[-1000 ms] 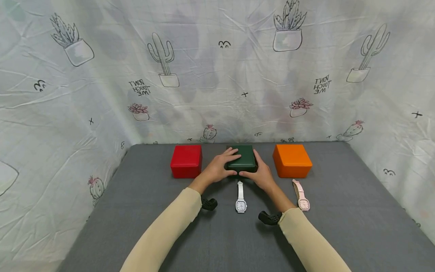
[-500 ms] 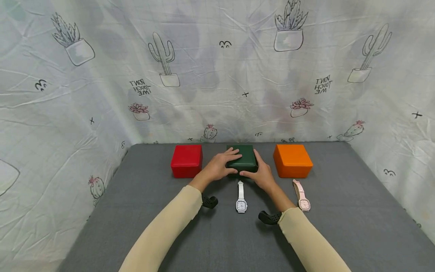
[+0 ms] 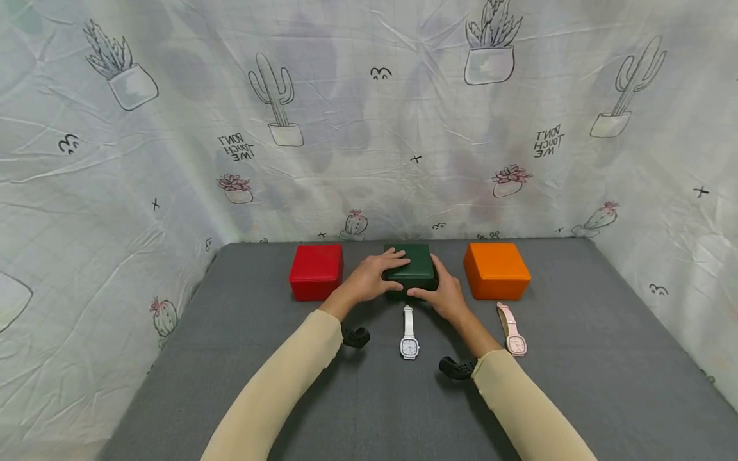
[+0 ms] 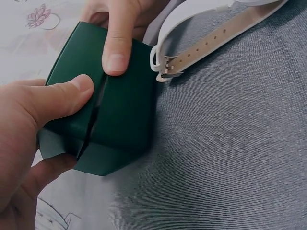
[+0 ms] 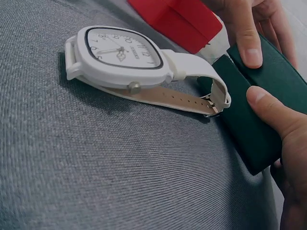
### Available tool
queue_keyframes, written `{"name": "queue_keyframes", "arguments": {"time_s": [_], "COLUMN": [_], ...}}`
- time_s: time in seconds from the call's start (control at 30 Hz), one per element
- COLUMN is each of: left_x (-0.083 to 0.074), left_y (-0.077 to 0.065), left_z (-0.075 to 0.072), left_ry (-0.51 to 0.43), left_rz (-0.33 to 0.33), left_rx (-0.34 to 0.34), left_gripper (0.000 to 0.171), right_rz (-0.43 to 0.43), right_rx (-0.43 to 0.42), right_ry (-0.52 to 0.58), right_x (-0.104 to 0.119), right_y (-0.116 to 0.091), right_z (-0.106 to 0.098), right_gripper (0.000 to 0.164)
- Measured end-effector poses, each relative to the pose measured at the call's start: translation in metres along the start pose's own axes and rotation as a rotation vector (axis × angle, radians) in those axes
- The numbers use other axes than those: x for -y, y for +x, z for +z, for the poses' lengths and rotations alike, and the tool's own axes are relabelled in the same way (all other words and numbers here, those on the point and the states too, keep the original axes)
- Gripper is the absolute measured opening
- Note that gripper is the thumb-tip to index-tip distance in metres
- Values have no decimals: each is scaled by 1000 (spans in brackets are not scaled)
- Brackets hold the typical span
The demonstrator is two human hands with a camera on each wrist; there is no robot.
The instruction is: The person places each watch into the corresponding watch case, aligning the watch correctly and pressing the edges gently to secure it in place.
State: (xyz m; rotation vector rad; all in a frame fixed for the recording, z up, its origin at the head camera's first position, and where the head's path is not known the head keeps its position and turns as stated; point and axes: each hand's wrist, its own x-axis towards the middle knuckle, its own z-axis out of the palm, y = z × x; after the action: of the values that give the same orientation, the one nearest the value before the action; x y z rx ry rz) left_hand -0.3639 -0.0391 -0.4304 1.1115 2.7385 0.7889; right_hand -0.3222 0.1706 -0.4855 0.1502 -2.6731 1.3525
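A dark green box [image 3: 412, 264], shaped like a watch case, stands at the back middle of the table between both hands. My left hand [image 3: 371, 276] grips its left side, thumb on the front of the lid and fingers over the top. My right hand [image 3: 446, 291] holds the right side, its thumb near the front seam. In the left wrist view a narrow dark gap parts the lid [image 4: 67, 52] from the base [image 4: 127, 115]. Just in front of the box lies a white wristwatch [image 3: 409, 339], its buckle end toward the box and its dial facing up.
A red box [image 3: 316, 274] stands left of the green one, an orange box [image 3: 497, 272] to its right. In front of the orange box lies a pink wristwatch [image 3: 512, 333], close to my right forearm. A patterned cloth [image 3: 369, 128] hangs behind the grey table [image 3: 369, 410].
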Motion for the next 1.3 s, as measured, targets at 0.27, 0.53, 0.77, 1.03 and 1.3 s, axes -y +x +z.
{"name": "queue_keyframes", "arguments": {"time_s": [0.27, 0.53, 0.77, 1.03, 1.3], "left_x": [-1, -1, -2, -2, -3], "left_y": [1, 2, 2, 0, -3], "left_z": [-6, -7, -8, -7, -3], "left_ry": [-18, -21, -23, -24, -49], "left_rz": [-16, -20, -21, -6, 21], "left_rx": [27, 32, 24, 21, -51], "left_gripper": [65, 64, 64, 62, 56], "right_rz": [42, 23, 2, 69, 151], "right_rx": [-14, 20, 102, 155, 169], "right_ry": [-12, 54, 362, 525, 583], "right_x": [1, -1, -6, -4, -2], "right_y": [-1, -2, -2, -5, -6], "right_z": [2, 2, 1, -1, -3], "right_gripper": [100, 93, 87, 83, 77]}}
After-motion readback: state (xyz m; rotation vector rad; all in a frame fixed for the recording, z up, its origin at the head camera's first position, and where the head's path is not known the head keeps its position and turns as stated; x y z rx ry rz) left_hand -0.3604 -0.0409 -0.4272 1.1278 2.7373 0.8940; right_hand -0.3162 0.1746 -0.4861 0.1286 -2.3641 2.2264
